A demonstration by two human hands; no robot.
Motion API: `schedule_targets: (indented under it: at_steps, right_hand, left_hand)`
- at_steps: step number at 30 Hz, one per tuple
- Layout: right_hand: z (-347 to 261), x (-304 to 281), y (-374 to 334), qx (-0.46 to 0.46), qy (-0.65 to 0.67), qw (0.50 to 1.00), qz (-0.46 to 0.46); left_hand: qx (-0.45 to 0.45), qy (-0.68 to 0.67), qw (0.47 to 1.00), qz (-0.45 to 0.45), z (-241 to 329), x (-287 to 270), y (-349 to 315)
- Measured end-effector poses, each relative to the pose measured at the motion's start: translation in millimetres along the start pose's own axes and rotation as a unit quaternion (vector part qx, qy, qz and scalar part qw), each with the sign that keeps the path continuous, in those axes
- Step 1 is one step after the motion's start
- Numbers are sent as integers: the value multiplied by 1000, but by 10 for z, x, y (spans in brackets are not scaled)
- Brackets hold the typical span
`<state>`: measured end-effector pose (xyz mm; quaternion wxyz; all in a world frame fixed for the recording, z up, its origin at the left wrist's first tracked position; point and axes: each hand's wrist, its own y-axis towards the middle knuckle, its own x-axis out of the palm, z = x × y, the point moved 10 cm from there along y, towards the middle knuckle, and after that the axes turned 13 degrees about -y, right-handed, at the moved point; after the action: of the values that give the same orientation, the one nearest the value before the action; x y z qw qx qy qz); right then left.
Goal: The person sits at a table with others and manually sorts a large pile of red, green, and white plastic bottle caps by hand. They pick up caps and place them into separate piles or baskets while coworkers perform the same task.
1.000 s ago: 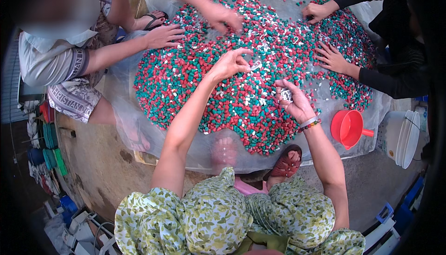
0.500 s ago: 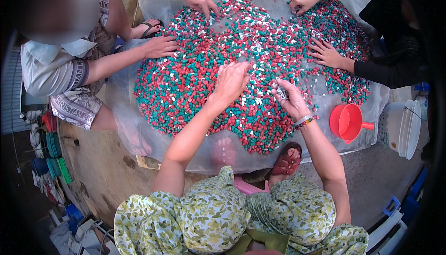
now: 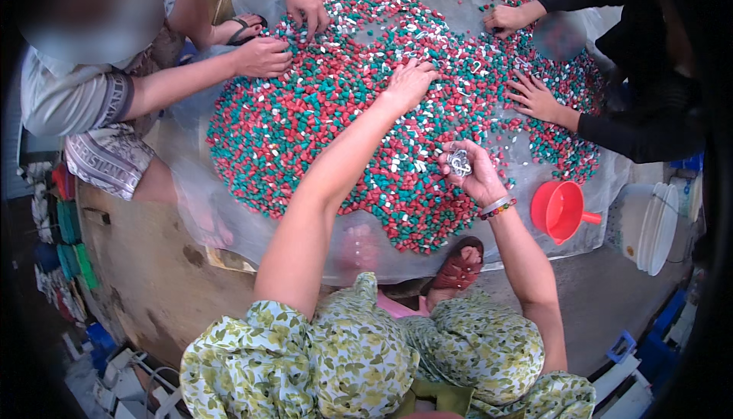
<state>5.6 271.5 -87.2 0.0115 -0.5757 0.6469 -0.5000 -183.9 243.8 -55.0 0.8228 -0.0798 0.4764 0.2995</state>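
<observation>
A wide pile of small red and green plastic pieces (image 3: 321, 144), mixed with white hook-shaped pieces (image 3: 458, 89), is spread out before me. My left hand (image 3: 411, 85) reaches into its middle, palm down, with the fingers bent together against the pieces. Whatever its fingertips pinch is too small to make out. Held lower and to the right, my right hand (image 3: 477, 176) is turned palm up, its fingers curled round a small cluster of whitish-grey hooks (image 3: 459, 162). A beaded bracelet and a pale band circle that wrist.
Clear plastic sheeting (image 3: 305, 255) lies under the pile. A red dipper (image 3: 558, 211) stands at its right edge, beside a whitish bucket (image 3: 645, 220). One person's hands (image 3: 263, 57) work at the left, another's (image 3: 538, 98) at the right. My sandalled foot (image 3: 460, 262) borders the near edge.
My left hand has moved farther away and slightly right over the pile. My right hand has turned, bringing the hooks into plainer view. The left person's hands have shifted and curled over the pieces.
</observation>
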Motion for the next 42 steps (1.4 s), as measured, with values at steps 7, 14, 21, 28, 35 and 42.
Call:
schedule_targets:
  at_steps: [7, 14, 21, 28, 35, 42]
  right_hand:
    - [-156, 71, -66, -21, -16, 1000, 12]
    - [-106, 28, 4, -15, 10, 1000, 1]
    - [-60, 182, -11, -17, 16, 999, -48]
    - [-103, 409, -105, -23, 11, 997, -80]
    - [-256, 326, -74, -80, -117, 990, -21]
    - [-337, 202, -130, -99, -238, 964, 66]
  left_hand:
    - [-112, -16, 991, -67, -263, 150, -340]
    - [-188, -323, 926, -44, -278, -500, -991]
    - [-162, -370, 912, -74, -104, -681, -975]
    - [-125, -627, 762, -108, 551, -591, -909]
    - [-133, -505, 850, -71, 780, -531, -919]
    - [-91, -342, 934, -45, 600, -691, -1079]
